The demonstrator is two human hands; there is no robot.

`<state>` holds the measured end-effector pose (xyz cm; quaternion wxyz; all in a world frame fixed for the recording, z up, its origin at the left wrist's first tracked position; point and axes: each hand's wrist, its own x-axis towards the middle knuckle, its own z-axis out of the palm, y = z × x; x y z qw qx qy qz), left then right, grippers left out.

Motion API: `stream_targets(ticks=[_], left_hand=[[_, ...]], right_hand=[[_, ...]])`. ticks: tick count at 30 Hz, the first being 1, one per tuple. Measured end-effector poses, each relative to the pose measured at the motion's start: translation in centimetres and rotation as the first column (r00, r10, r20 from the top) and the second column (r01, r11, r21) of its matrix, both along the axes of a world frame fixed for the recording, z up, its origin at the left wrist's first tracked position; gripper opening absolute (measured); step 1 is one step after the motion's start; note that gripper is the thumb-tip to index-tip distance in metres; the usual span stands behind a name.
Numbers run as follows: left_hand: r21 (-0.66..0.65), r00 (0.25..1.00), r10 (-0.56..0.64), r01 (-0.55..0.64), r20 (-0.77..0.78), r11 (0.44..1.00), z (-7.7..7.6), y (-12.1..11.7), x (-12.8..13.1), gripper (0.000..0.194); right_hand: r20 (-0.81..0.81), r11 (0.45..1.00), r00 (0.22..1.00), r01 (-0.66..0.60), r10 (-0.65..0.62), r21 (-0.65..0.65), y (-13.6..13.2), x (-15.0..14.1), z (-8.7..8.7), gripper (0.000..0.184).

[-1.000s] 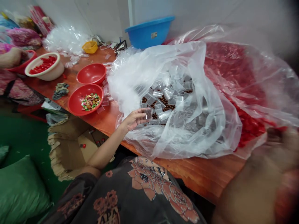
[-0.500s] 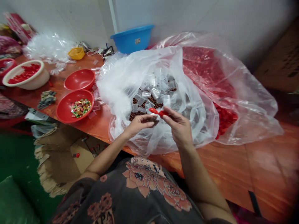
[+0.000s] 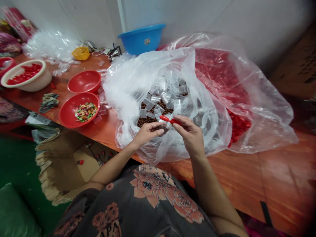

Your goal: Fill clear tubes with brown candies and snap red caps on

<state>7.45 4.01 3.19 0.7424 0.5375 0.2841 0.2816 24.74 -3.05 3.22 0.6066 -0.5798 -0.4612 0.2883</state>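
My left hand (image 3: 147,133) is closed in a pinch on a small clear plastic pouch (image 3: 161,126) over the open mouth of a big clear plastic bag (image 3: 138,79). My right hand (image 3: 189,133) grips a small red plastic spoon (image 3: 168,119) by its handle, with the bowl pointing left at the pouch. Inside the big bag lie brown round beads (image 3: 148,118) and several small clear pouches (image 3: 163,97). The two hands almost touch.
A second clear bag full of red pieces (image 3: 222,75) lies to the right. On the orange table (image 3: 247,177) stand a red bowl of wrapped candies (image 3: 79,110), an empty red bowl (image 3: 84,81), a cream bowl of red pieces (image 3: 26,75), a yellow cup (image 3: 80,53) and a blue basin (image 3: 142,38). A cardboard box (image 3: 64,164) sits on the floor.
A second ago only my left hand was at the bag. My right hand came in with the red spoon and now holds it at the pouch. The view turned right.
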Motion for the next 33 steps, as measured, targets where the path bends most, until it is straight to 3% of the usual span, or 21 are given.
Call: stream_targets(ticks=[7, 10, 13, 17, 22, 27, 30, 33], left_hand=[[-0.133, 0.997, -0.034, 0.043, 0.069, 0.990, 0.1, -0.3, -0.2, 0.037], [-0.276, 0.990, -0.037, 0.074, 0.136, 0.958, 0.4, -0.2, -0.4, 0.035], [-0.394, 0.986, 0.000, 0.067, 0.169, 0.916, 0.6, 0.0, -0.6, 0.035], [-0.400, 0.987, 0.058, 0.008, 0.152, 0.917, 0.1, 0.4, -0.6, 0.036], [-0.359, 0.985, 0.130, -0.082, 0.112, 0.930, -0.6, 0.6, -0.3, 0.036], [-0.406, 0.988, 0.086, -0.026, 0.131, 0.913, -0.3, 0.5, -0.1, 0.035], [-0.435, 0.986, 0.071, 0.003, 0.153, 0.901, -0.2, 0.3, 0.1, 0.033], [-0.401, 0.988, 0.068, -0.005, 0.142, 0.916, -0.5, -0.1, 0.2, 0.037]], right_hand=[[0.060, 0.976, 0.975, -0.211, 0.214, -0.052, -0.5, 0.1, 0.3, 0.031], [-0.127, 0.993, 0.989, -0.092, 0.082, -0.077, -0.4, 0.5, -0.1, 0.027], [-0.371, 0.993, 0.927, 0.004, -0.048, -0.119, -0.1, 0.8, -0.6, 0.030], [-0.509, 0.988, 0.858, -0.015, -0.067, -0.155, 0.3, 1.0, -0.8, 0.035], [-0.585, 0.973, 0.811, -0.129, -0.007, -0.190, 0.3, 0.8, -0.3, 0.042], [-0.399, 0.984, 0.917, -0.093, 0.024, -0.153, 0.4, 0.0, 0.0, 0.037], [-0.119, 0.993, 0.993, -0.015, 0.001, -0.114, 0.6, -0.8, 0.0, 0.034], [0.176, 0.998, 0.984, 0.022, -0.013, -0.053, 0.7, -1.5, 0.1, 0.032]])
